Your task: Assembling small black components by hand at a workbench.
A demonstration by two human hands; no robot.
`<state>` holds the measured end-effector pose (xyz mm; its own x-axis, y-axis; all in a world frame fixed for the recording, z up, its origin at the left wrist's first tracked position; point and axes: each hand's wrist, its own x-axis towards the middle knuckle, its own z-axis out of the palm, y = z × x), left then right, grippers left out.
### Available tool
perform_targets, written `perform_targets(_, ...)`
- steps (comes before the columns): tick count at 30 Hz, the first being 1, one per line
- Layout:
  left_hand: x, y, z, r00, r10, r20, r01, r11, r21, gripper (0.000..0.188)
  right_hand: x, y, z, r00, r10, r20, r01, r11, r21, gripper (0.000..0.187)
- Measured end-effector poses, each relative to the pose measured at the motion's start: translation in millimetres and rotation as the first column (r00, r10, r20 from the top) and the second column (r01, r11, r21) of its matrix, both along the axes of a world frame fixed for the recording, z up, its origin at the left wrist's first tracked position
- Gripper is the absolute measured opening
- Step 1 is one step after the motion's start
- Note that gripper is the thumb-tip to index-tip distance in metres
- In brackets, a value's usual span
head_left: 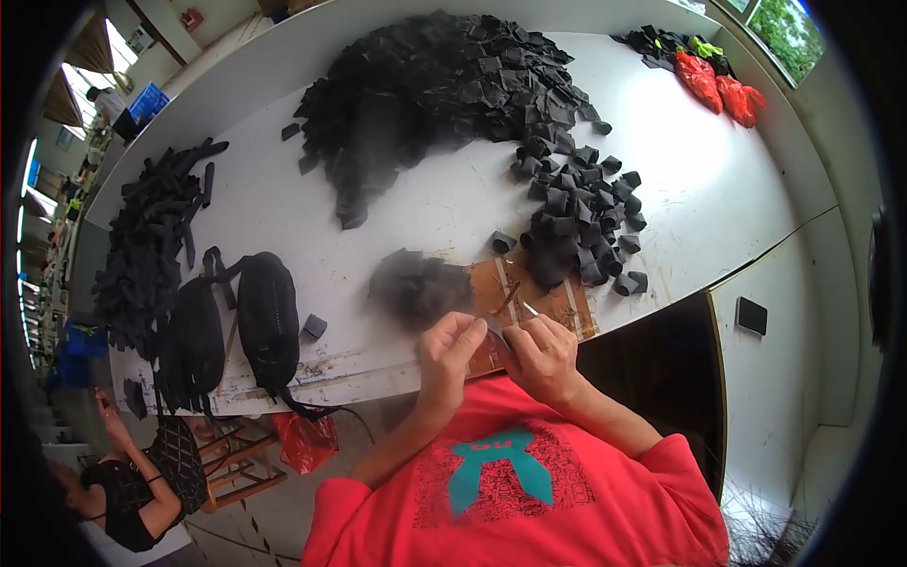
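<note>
Close to the near edge of the white table, both my hands meet over a brown board (pixel 581 307). My left hand (pixel 449 350) pinches a small dark fabric piece (pixel 497 333) between thumb and fingers. On its other side, my right hand (pixel 545 357) grips the same piece with curled fingers. A thin pale-tipped tool (pixel 531 309) sticks out above the right hand; its kind is unclear. Beyond the hands, a blurred heap of black fabric pieces (pixel 420 286) lies left of the board. Curled black fabric loops (pixel 586 213) are piled on and behind the board's right side.
A large heap of flat black pieces (pixel 444 76) covers the table's far middle. Black strips (pixel 142 255) and two black pouches (pixel 268 321) lie at left. Red plastic bags (pixel 699 80) sit far right, a phone (pixel 752 316) nearer. Another person (pixel 132 491) is at lower left.
</note>
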<state>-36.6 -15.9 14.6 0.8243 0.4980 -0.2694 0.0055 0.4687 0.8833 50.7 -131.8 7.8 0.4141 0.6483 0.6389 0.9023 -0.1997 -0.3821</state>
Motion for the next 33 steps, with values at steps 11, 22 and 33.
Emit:
perform_targets(11, -2, 5, -7, 0.998, -0.021, -0.065, 0.034, 0.978, 0.207, 0.014, -1, -12, 17, 0.915, 0.042, -0.402, -0.083, 0.993, -0.085, 0.044)
perform_targets(22, 0, 12, -7, 0.984, -0.178, -0.017, 0.174, 0.926, 0.335, 0.008, 1, 0, 15, 0.919, 0.093, -0.384, -0.076, 0.995, 0.059, 0.012)
perform_targets(33, 2, 24, -9, 0.96, -0.274, 0.048, 0.267, 0.955, 0.127, 0.009, 1, -1, 16, 0.882, 0.151, -0.446, -0.134, 0.989, 0.068, 0.01)
